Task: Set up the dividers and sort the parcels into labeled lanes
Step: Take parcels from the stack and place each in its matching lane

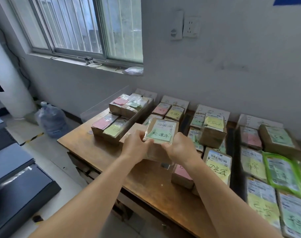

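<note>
Holding a flat brown cardboard parcel with a pale green handwritten note (161, 131) above the wooden table (101, 152), my left hand (137, 146) and right hand (178, 147) pinch its near edge from either side. It tilts away from me, towards the labelled lane cards (174, 101) by the wall. My fingertips underneath are hidden.

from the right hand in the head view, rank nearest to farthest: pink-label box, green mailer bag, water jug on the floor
1. Pink-label box: on the table just below the right hand.
2. Green mailer bag: farther right, lying on parcels.
3. Water jug: far left, on the floor past the table's end.
</note>
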